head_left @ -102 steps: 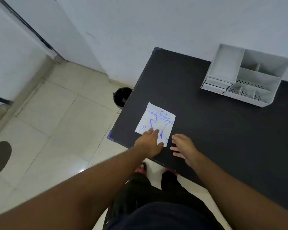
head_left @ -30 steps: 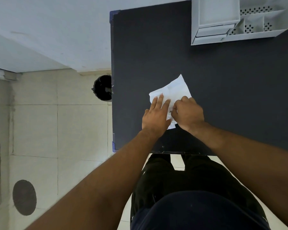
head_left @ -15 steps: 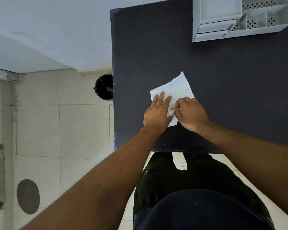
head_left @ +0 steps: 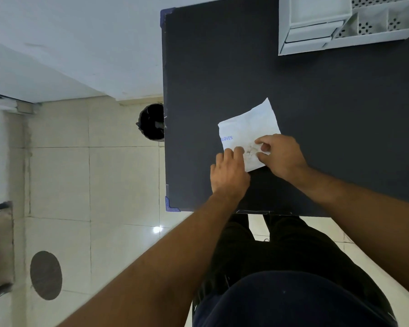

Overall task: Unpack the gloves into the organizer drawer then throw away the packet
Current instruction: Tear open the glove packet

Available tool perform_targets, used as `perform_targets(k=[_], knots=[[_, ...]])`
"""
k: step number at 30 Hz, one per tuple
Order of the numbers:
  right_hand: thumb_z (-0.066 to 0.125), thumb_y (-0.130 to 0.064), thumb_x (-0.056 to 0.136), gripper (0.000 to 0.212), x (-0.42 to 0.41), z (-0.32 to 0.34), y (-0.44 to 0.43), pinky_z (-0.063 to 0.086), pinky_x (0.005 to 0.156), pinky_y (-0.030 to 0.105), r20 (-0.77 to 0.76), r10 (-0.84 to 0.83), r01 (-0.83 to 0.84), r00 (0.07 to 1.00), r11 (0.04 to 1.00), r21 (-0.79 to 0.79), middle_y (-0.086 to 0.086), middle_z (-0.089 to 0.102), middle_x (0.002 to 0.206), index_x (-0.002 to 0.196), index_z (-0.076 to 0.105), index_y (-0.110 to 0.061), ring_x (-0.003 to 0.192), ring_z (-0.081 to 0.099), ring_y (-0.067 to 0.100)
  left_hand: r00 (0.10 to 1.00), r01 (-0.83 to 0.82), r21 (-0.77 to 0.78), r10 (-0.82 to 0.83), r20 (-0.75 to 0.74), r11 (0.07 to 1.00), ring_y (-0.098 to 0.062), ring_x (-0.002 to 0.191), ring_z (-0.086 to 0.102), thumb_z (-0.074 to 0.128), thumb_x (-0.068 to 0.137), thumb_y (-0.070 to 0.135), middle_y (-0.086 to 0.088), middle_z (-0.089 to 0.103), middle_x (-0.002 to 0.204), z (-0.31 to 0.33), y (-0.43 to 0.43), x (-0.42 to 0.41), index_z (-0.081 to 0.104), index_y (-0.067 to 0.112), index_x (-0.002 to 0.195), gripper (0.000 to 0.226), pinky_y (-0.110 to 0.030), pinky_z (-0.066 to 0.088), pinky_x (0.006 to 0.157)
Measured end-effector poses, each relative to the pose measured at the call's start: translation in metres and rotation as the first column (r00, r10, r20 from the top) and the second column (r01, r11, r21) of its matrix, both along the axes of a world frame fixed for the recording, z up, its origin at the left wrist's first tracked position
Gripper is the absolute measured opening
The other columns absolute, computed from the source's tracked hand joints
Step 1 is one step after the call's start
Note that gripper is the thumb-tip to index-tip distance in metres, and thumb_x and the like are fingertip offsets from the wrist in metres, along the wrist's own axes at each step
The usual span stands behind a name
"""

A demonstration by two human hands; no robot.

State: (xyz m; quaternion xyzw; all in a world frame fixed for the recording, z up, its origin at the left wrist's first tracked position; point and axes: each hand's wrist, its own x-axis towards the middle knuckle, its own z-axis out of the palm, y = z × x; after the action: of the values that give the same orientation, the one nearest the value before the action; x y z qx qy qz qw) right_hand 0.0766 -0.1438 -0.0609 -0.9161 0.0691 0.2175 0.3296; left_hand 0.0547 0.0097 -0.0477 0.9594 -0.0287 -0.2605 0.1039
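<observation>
A white paper glove packet (head_left: 249,129) with blue print lies on the black table (head_left: 316,109), near its front left part. My left hand (head_left: 228,174) presses its fingertips on the packet's near left edge. My right hand (head_left: 280,155) pinches the packet's near right corner between thumb and fingers. Something pale and crumpled shows at the packet's near end between my hands; I cannot tell what it is. The white organizer (head_left: 340,27) with its shut drawers stands at the table's far right.
A black waste bin (head_left: 151,122) stands on the tiled floor just left of the table's edge. A white wall runs behind the table. My legs are under the table's front edge.
The packet has been turned and shifted to the table's front middle. My left fingers slid back to its near edge, and my right hand now pinches its near corner.
</observation>
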Motion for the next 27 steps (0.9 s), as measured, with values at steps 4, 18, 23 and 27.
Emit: perform_targets(k=[4,18,23,27], knots=[[0.074,-0.018,0.087,0.038,0.0,-0.002,0.001,0.049,0.086,0.028,0.011,-0.035,0.035,0.999,0.999,0.027,0.005,0.069,0.105,0.124,0.068,-0.014,0.093,0.064,0.019,0.992,-0.127,-0.076,0.127,0.003,0.989,-0.019,0.112,0.055,0.058,0.097,0.029,-0.001,0.062,0.125,0.004,0.015,0.008,0.058,0.021,0.127,0.032,-0.035,0.051,0.084],[0.072,-0.015,0.086,0.031,-0.004,-0.011,0.004,0.053,0.086,0.027,0.001,-0.131,0.13,0.991,0.987,0.09,0.003,0.072,0.1,0.117,0.071,-0.015,0.086,0.064,0.014,0.975,-0.218,-0.187,0.207,-0.078,0.958,-0.026,0.091,0.069,0.06,0.1,0.027,-0.004,0.075,0.106,-0.004,0.003,0.041,0.074,0.017,0.114,0.023,-0.04,0.06,0.081],[0.074,-0.023,0.088,0.027,-0.006,-0.011,0.007,0.054,0.081,0.027,0.026,-0.141,0.139,0.99,0.988,0.065,-0.001,0.07,0.097,0.114,0.073,-0.02,0.085,0.063,0.013,0.926,-0.376,-0.288,0.348,-0.144,0.881,-0.019,0.092,0.07,0.066,0.097,0.025,-0.002,0.076,0.107,0.001,0.005,0.042,0.077,0.014,0.111,0.021,-0.032,0.059,0.083],[0.072,-0.025,0.088,0.025,-0.008,-0.01,0.009,0.056,0.08,0.032,0.025,-0.099,0.097,0.995,0.993,0.073,-0.002,0.068,0.095,0.113,0.073,-0.025,0.084,0.064,0.015,0.915,-0.403,-0.248,0.379,-0.139,0.881,-0.02,0.089,0.07,0.063,0.098,0.023,-0.003,0.076,0.105,0.008,0.005,0.039,0.077,0.013,0.11,0.021,-0.032,0.06,0.081]])
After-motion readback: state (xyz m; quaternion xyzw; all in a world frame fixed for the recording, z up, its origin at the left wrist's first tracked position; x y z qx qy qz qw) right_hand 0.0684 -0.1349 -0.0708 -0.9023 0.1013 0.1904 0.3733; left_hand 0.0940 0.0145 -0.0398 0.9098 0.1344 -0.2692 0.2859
